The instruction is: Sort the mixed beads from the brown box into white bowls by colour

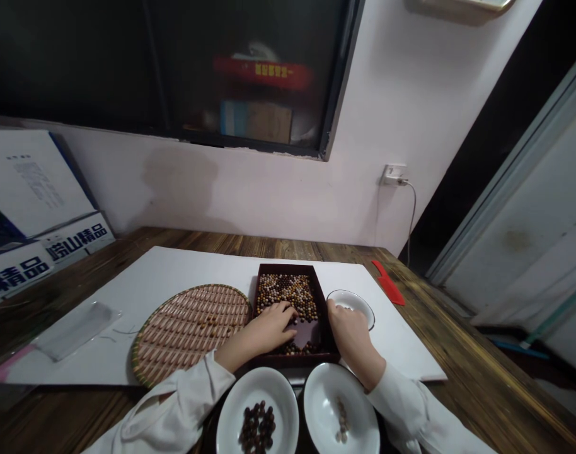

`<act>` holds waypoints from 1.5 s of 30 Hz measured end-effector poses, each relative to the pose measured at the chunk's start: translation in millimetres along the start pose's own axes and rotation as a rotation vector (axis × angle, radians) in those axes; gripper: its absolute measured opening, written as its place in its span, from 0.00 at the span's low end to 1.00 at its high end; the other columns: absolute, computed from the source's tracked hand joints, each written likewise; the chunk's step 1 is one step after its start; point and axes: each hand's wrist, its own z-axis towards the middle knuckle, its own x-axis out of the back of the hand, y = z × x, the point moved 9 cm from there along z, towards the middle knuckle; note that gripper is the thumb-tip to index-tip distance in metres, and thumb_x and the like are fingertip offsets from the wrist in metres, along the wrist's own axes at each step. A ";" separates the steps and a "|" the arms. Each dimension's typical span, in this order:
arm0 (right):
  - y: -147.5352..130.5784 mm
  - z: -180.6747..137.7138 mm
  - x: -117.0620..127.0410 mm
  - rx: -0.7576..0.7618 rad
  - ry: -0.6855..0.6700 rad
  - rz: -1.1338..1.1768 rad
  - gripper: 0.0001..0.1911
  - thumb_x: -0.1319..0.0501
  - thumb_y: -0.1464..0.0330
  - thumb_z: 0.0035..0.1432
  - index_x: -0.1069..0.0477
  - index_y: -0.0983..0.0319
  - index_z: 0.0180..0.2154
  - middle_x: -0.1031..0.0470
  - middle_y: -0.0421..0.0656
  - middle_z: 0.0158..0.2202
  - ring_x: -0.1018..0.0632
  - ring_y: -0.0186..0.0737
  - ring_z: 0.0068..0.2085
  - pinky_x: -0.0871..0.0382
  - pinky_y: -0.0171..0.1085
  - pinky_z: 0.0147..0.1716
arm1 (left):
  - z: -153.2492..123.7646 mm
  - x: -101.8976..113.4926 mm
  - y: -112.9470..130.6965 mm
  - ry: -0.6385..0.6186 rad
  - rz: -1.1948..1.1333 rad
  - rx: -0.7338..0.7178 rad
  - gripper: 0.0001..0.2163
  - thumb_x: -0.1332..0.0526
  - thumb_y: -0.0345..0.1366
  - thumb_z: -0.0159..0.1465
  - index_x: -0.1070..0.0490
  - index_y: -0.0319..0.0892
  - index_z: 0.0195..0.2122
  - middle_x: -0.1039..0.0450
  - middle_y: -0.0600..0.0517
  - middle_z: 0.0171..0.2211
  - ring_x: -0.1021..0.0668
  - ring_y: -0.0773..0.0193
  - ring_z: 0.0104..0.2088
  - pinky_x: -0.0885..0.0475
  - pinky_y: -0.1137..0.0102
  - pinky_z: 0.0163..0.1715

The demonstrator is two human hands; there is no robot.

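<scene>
My left hand [275, 325] reaches over the dark red box [261, 274], palm down, with its fingers apart and the tips at the beads. Many small round beads [288, 290] in brown, yellow and pale tones fill the far part of the box; fewer lie at its near end. Between the box's right wall and a small white bowl [363, 301] is my right hand [351, 331], its fingers curled together. Whatever they hold, if anything, is hidden. Pale beads lie in that small bowl.
Nearest me stand a white bowl [229, 410] with dark beads and another white bowl [316, 391] with pale beads. A round woven tray [174, 334] on the left bears several yellowish beads. A red knife-shaped object [389, 287] and a clear plastic packet [75, 331] lie farther out.
</scene>
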 end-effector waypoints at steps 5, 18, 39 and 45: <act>-0.3 0.0 0.0 0.001 -0.020 0.008 0.11 0.49 0.79 0.62 0.30 0.68 0.42 0.22 0.53 0.32 0.18 0.51 0.37 0.30 0.40 0.31 | 1.1 -2.7 -1.4 0.006 -0.025 -0.028 0.13 0.43 0.38 0.64 0.31 0.42 0.49 0.37 0.43 0.57 0.34 0.50 0.57 0.40 0.56 0.59; 0.8 -0.1 -0.2 -0.006 -0.039 0.015 0.11 0.49 0.79 0.63 0.30 0.68 0.43 0.22 0.54 0.33 0.18 0.51 0.38 0.29 0.41 0.33 | -2.0 -2.9 22.2 -0.105 -0.204 -0.211 0.11 0.40 0.36 0.62 0.28 0.43 0.46 0.28 0.48 0.50 0.26 0.57 0.50 0.34 0.65 0.52; 0.5 0.8 0.0 -0.009 -0.004 0.019 0.10 0.47 0.78 0.62 0.30 0.67 0.41 0.22 0.53 0.31 0.18 0.51 0.37 0.30 0.39 0.32 | -3.4 -1.1 21.0 -0.030 0.110 -0.158 0.17 0.45 0.44 0.66 0.21 0.40 0.31 0.22 0.47 0.28 0.25 0.61 0.28 0.41 0.70 0.27; 0.7 0.4 0.0 -0.011 -0.021 0.022 0.10 0.48 0.78 0.62 0.30 0.68 0.42 0.22 0.54 0.32 0.18 0.51 0.38 0.29 0.40 0.32 | -3.6 4.9 24.0 -0.004 0.210 -0.092 0.22 0.45 0.48 0.66 0.20 0.39 0.25 0.26 0.47 0.20 0.31 0.65 0.19 0.47 0.69 0.23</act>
